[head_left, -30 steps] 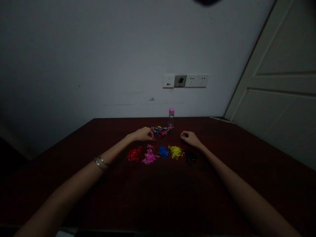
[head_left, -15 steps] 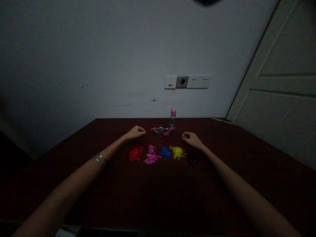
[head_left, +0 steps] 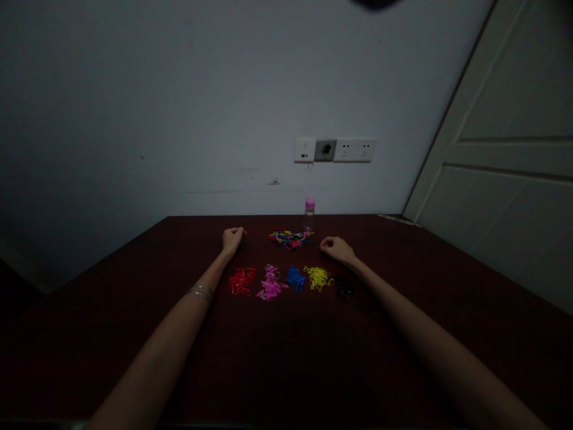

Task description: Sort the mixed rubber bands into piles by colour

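Note:
On the dark table, a mixed pile of coloured bands (head_left: 290,239) lies between my two hands. My left hand (head_left: 233,237) is closed to the left of that pile; what its fingers hold, if anything, is too small to make out. To the pile's right, my right hand (head_left: 336,248) has its thumb and fingers pinched together, with any content hidden. Nearer to me lie separate piles in a row: red (head_left: 242,281), pink (head_left: 271,285), blue (head_left: 295,279), yellow (head_left: 317,278) and black (head_left: 344,286).
A clear bottle with a pink cap (head_left: 309,215) stands behind the mixed pile. Behind the dark red table (head_left: 286,346) rises a pale wall with a row of sockets (head_left: 335,150). A panelled door (head_left: 501,149) is at the right.
My left hand has moved left, away from the mixed pile, and turned to point more forward. My right hand keeps nearly the same place and pose. The view has shifted slightly.

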Motion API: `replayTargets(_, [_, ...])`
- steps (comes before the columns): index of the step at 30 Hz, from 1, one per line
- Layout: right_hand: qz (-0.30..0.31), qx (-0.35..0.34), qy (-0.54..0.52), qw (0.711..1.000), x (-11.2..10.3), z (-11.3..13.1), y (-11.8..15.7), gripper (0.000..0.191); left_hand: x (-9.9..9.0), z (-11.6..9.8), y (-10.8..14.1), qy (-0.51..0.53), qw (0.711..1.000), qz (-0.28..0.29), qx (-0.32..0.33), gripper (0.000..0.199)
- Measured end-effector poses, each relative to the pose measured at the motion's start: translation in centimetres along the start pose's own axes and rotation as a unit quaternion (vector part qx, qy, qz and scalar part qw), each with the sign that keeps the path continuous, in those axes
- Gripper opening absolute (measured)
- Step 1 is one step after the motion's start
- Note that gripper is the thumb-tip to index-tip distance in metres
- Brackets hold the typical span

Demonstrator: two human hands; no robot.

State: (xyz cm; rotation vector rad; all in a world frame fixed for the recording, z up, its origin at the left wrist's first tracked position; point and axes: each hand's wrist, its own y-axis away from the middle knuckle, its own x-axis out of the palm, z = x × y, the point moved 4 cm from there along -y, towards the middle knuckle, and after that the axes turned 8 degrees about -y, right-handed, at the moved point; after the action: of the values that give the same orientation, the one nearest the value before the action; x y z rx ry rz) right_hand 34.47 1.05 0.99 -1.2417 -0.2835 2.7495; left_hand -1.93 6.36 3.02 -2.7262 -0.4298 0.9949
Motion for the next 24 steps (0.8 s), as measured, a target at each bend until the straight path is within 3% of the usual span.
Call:
replayTargets(5, [-0.043,-0.019,0.055,0.997,0.4,1.3,0.3,0.019,0.1,0.7,-0.2,-0.006,0.999,-0.036,-0.020,0.036])
replayTargets(13, [-0.024,-0.139,0.007,0.990,2.3,2.3,-1.3,0.029,0.6,0.9,-0.3,-0.012,1.000,-0.022,0.001,0.032])
replayTargets(24, [-0.022,-0.136,-0.015,0.990,2.4,1.6,-2.5,0.028,0.9,1.2,-0.5,-0.038,0.999,-0.012,0.013,0.032])
